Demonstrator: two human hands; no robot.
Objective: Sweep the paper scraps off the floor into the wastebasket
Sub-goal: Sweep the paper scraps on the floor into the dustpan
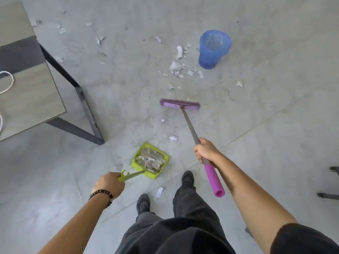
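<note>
My right hand (206, 149) grips the grey shaft of a broom whose purple head (179, 103) rests on the floor ahead of me. My left hand (108, 183) holds the handle of a lime-green dustpan (136, 162) that sits on the floor and holds several paper scraps. A blue wastebasket (212, 50) lined with a clear bag stands upright at the far right. Paper scraps (177, 67) lie clustered just left of the basket. Others are scattered toward the far left (62, 31), between broom and dustpan (173, 138), and by my shoes (159, 192).
A grey table (27, 99) with dark metal legs (86, 110) stands at the left, with a white cord on top. My two dark shoes stand just behind the dustpan. Dark chair feet (329, 195) show at the right edge. The floor is pale grey tile.
</note>
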